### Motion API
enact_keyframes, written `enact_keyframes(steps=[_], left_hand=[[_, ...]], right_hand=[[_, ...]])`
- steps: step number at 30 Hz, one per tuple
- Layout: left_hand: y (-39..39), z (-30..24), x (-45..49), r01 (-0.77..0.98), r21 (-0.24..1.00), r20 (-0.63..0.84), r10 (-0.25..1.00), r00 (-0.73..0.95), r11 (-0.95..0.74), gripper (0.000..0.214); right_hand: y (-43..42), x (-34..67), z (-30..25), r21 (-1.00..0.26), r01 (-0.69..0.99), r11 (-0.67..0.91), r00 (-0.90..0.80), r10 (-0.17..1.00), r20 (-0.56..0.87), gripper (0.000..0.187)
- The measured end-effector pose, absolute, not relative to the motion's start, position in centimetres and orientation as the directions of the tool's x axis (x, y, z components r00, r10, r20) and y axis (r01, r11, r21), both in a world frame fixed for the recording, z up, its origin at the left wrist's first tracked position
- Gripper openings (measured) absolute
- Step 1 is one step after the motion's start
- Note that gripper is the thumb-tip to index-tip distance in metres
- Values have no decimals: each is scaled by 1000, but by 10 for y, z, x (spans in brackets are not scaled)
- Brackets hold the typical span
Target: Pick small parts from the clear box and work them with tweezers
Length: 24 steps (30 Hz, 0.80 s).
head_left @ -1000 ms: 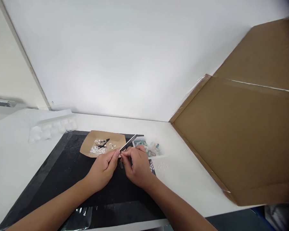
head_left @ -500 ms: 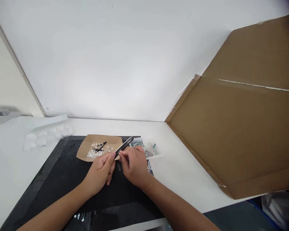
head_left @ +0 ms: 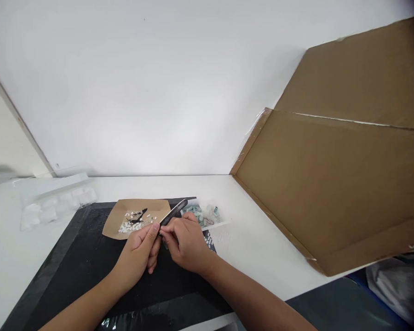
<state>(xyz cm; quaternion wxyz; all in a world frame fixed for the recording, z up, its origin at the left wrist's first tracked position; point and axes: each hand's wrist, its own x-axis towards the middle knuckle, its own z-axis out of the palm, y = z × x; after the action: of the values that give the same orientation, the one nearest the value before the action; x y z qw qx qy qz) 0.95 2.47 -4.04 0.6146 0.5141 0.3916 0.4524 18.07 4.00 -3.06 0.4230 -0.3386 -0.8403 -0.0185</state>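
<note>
A narrow dark bar with a pale edge and a rounded end (head_left: 174, 213) slants up to the right; its exact kind cannot be made out. My left hand (head_left: 140, 250) grips its lower end between thumb and curled fingers. Right beside it, my right hand (head_left: 183, 239) is closed in a pinch against that lower end. What its fingertips hold, if anything, is hidden. Behind my hands, a brown paper tray (head_left: 111, 225) carries small white pieces (head_left: 126, 227) and black scraps (head_left: 138, 218).
Under my hands lies a black mat (head_left: 79, 271) on the white table. A white tray of crumpled clear and greenish bits (head_left: 207, 216) sits beyond my right hand. Clear plastic packaging (head_left: 57, 204) is at the left. Brown cardboard panels (head_left: 317, 184) stand at the right.
My right fingertips have moved closer to my left thumb, down toward the bar's lower end. My left hand keeps its grip. The whole view has shifted slightly.
</note>
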Motion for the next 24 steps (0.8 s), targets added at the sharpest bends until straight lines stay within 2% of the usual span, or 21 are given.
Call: enact_keyframes(steps=[5, 11, 17, 24], left_hand=[[22, -37, 10, -156, 986, -4, 956, 294, 52, 54], [25, -43, 9, -136, 990, 0, 961, 276, 39, 51], [25, -41, 9, -117, 993, 5, 963, 271, 28, 55], [25, -39, 10, -128, 992, 24, 965, 260, 10, 50]], right_hand=[[42, 186, -32, -299, 579, 758, -362, 567, 740, 7], [36, 180, -31, -246, 574, 781, -423, 540, 727, 12], [41, 182, -32, -326, 611, 722, -329, 606, 724, 9], [42, 187, -31, -254, 535, 806, -501, 545, 672, 11]])
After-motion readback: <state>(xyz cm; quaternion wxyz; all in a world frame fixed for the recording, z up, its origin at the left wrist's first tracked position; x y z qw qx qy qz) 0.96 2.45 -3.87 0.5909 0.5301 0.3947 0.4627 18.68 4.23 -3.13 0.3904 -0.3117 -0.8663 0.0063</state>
